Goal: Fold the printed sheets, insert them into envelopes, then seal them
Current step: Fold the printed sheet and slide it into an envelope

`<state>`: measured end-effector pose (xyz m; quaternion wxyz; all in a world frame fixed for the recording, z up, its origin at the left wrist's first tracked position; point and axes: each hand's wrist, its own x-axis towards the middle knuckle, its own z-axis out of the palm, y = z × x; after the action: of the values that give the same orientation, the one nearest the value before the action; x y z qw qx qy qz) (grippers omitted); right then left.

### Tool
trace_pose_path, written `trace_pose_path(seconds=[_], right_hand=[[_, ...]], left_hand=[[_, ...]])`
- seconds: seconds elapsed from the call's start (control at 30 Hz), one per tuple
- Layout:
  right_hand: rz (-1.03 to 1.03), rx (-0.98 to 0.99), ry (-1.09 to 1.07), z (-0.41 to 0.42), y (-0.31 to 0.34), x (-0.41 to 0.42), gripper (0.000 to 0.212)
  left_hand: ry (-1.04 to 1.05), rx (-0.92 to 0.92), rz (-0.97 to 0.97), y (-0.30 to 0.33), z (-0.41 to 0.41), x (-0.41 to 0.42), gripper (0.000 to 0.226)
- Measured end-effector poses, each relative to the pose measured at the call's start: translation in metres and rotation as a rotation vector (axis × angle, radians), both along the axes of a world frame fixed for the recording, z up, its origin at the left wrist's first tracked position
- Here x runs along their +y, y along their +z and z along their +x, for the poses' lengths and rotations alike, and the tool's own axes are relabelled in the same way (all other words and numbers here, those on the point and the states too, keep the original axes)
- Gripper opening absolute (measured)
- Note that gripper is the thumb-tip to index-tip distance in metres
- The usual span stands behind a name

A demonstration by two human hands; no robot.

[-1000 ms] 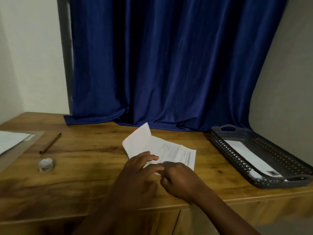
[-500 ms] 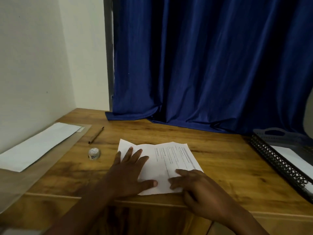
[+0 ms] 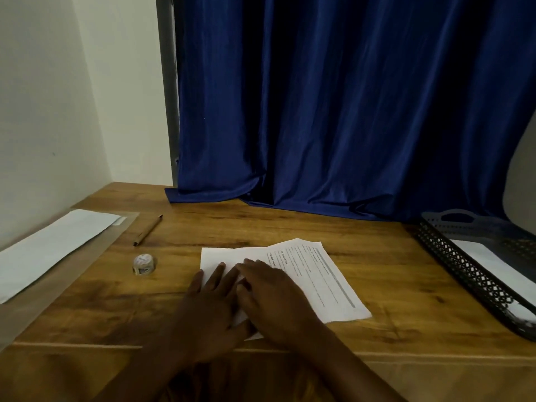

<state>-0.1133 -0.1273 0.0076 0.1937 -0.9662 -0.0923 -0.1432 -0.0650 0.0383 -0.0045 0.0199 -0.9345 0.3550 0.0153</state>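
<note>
On table [image 3: 261, 227]: one sheet [image 3: 319, 274], two hands [image 3: 240, 297].

I sit at a wooden worktop [image 3: 261, 227] with a warm grain. A dark blue curtain [image 3: 333, 111] hangs behind it, its hem pooling on the worktop's far edge. A pale wall [image 3: 43, 97] meets the far left corner, beside a grey frame [image 3: 168, 97]. The light is dim.

Nothing legible: printed sheet [image 3: 316, 281] mid-bench has text lines too blurred to read, tape roll [image 3: 144, 264] print near left edge likewise.
</note>
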Motion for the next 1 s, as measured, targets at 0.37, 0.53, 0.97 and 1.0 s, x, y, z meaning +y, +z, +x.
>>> trace_pose_path(seconds=[0.37,0.53,0.97,1.0], right_hand=[[-0.201,0.313,-0.182,0.044,-0.008,-0.084,0.084],[-0.277,0.361,-0.347,0.053,-0.007,-0.108,0.079],[-0.151,0.268,-0.142,0.014,-0.009,-0.035,0.061],[-0.178,0.281,-0.162,0.014,-0.009,-0.044,0.063]], left_hand=[[0.027,0.022,-0.095,0.001,-0.003,-0.001,0.103],[0.03,0.04,-0.071,0.004,-0.004,-0.001,0.1],[0.029,-0.006,-0.115,-0.005,0.0,-0.001,0.107],[0.03,-0.008,-0.12,-0.005,0.0,-0.001,0.106]])
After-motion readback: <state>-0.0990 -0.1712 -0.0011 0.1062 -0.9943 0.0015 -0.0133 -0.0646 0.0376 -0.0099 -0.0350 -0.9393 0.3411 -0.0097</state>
